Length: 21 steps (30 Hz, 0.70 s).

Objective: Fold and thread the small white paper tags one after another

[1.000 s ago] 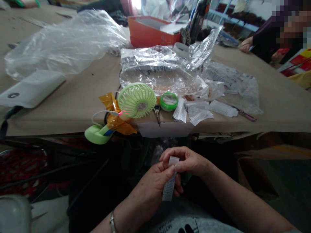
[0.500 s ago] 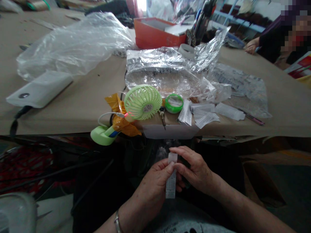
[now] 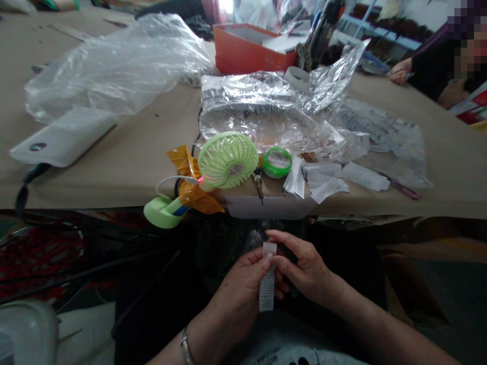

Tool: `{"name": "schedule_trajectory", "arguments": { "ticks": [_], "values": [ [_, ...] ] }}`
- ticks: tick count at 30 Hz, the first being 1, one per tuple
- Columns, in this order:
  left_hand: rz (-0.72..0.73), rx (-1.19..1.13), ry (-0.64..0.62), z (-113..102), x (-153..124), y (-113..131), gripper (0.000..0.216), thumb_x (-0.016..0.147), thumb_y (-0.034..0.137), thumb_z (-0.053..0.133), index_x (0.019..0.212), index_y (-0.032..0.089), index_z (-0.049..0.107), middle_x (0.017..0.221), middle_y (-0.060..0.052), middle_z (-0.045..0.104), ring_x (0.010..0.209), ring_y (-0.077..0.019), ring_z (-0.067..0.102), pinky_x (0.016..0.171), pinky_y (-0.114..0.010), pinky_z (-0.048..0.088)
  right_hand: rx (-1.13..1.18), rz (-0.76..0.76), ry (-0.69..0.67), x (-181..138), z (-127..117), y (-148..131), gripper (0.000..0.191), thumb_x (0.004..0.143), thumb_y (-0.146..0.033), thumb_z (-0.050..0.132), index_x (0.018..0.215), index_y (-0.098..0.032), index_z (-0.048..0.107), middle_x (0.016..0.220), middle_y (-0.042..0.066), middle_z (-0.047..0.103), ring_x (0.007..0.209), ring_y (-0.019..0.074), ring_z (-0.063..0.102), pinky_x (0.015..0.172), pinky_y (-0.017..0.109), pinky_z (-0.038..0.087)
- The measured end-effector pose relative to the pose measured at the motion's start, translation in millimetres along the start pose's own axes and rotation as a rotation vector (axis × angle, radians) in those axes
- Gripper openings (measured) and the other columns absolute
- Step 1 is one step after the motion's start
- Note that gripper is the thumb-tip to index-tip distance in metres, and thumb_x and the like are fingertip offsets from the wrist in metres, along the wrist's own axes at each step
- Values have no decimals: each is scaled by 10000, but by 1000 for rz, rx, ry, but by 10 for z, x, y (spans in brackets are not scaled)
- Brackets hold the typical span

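Observation:
Above my lap, a narrow white printed label [image 3: 267, 293] is pinched upright under the thumb of my left hand [image 3: 241, 286], which wears a bangle. My right hand [image 3: 310, 266] meets it from the other side, thumb tip at the label's edge and some fingers curled behind. Its index finger arches over the label's top end. On the table edge ahead lie several similar printed labels [image 3: 325, 185] in loose stacks. Beside them are a round green-rimmed container [image 3: 277, 162] and a small pointed tool [image 3: 259, 187].
A green fan [image 3: 228, 159] leans at the table edge by brown tape. Crumpled clear plastic bags [image 3: 114, 66] cover much of the table [image 3: 144, 172]. A white power bank [image 3: 63, 137] lies left, an orange box [image 3: 254, 53] stands behind. Another person's hand [image 3: 401, 71] rests far right.
The view has shifted slightly, so the table things sit a little further right. Both hands keep nearly the same hold on the label.

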State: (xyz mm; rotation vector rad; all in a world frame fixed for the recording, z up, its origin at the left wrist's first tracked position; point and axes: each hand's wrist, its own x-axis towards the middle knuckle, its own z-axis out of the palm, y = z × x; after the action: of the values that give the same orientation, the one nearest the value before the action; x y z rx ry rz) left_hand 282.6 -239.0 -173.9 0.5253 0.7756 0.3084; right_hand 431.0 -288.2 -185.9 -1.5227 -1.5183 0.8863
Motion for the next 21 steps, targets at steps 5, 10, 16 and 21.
{"name": "schedule_trajectory", "arguments": {
  "ticks": [5,10,16,21],
  "values": [
    [44,31,42,-26,18,-14,270,813,412,604,775,145,621,620,14,571,542,-91,537,546,-222,417,438,229,4,100,70,-17,210,865,-358,558,996,-195,541,729,-21,617,509,87,588,508,212,499],
    [79,-81,97,-18,36,65,210,821,345,609,816,136,629,628,10,584,532,-92,547,525,-210,423,324,62,109,128,91,35,343,838,-316,605,1154,-227,505,972,35,618,803,137,643,729,271,545],
    [54,-277,131,-51,83,263,121,859,178,527,892,116,626,638,5,582,544,-112,591,548,-235,478,-13,-190,-49,-30,86,86,982,673,-331,774,1445,-250,173,1432,144,327,1309,286,380,1074,476,354],
    [43,-302,118,-57,105,231,123,870,146,505,900,112,619,650,-1,591,550,-104,593,564,-231,486,-70,-230,-71,-136,199,120,1061,690,-324,753,1469,-244,37,1498,142,235,1400,284,229,1113,500,287]
  ]
}}
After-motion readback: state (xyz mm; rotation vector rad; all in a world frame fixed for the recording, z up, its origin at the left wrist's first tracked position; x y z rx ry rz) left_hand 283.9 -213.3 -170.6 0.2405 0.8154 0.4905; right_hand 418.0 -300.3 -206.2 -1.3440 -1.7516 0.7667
